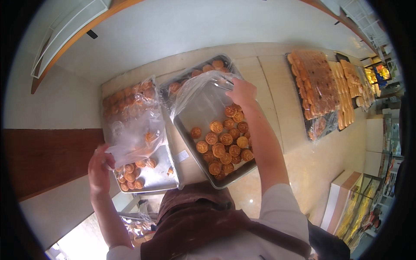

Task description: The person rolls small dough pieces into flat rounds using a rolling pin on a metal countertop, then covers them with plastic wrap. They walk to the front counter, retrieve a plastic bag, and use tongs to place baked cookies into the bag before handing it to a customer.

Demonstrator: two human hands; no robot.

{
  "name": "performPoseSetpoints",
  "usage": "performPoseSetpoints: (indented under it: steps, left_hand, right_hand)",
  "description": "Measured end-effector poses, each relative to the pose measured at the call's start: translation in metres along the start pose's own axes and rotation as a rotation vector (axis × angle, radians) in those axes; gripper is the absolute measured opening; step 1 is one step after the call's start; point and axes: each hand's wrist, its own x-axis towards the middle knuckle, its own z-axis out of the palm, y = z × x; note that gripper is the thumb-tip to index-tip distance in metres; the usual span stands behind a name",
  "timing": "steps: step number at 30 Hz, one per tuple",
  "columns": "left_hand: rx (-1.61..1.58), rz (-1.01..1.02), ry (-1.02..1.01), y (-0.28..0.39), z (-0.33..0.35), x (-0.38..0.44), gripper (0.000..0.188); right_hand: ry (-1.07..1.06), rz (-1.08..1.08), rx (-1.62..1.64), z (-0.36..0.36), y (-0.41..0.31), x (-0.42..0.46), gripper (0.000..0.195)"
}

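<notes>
At the left, my left hand (100,169) pinches the corner of a clear plastic sheet (136,136). That sheet drapes over a metal tray (162,177) of small round golden pastries (130,177). My right hand (242,91) reaches across the middle and grips the edge of clear plastic film (195,83) at the far end of a second deep tray (187,143). Loose round pastries with scored tops (226,139) lie in this tray's right and near parts. A shiny strip beside my right fingers is too unclear to name. My right forearm hides part of the tray's right side.
Behind the middle tray is another tray of pastries (217,63), partly under film. Wrapped bread rolls (313,81) and long loaves (346,107) stand to the right. A white paper slip (182,156) lies between the trays. A wooden-edged shelf (65,48) overhangs the upper left.
</notes>
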Motion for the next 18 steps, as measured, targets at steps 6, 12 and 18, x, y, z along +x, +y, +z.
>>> performPoseSetpoints:
  steps: [6, 12, 18]
  left_hand:
    - [1.019, 0.484, 0.709, 0.001, 0.086, -0.006, 0.021]
    - [0.959, 0.263, -0.541, -0.111, 0.288, 0.107, 0.023]
    - [1.351, 0.096, -0.304, -0.100, 0.297, 0.221, 0.034]
  right_hand:
    - [-0.173, -0.011, 0.020, 0.048, 0.035, -0.062, 0.048]
    - [-0.170, 0.009, 0.120, 0.095, 0.007, -0.048, 0.053]
    - [-0.135, -0.045, 0.212, 0.117, -0.028, -0.038, 0.061]
